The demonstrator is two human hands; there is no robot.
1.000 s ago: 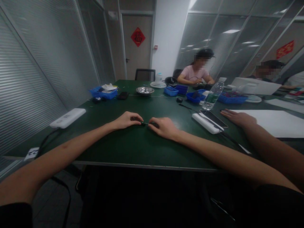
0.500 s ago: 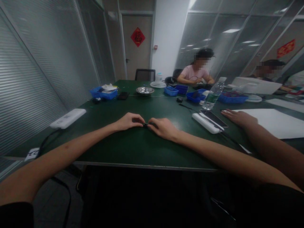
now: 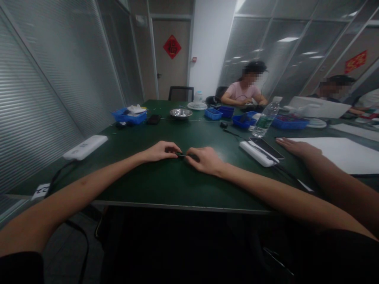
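Observation:
Low over the green table, my left hand and my right hand face each other with their fingertips almost meeting. Each has thumb and fingers closed in a pinch. A small thin dark object with a light line along it spans the narrow gap between them. Most of it is hidden by the fingers, so its kind cannot be made out.
A white power bank lies left, a similar white block right beside a phone. Behind stand a metal bowl, blue trays and a water bottle. Another person's hand rests by white paper.
My hands have barely moved, shifting slightly to the right. The light line on the small object between my fingertips shows more clearly.

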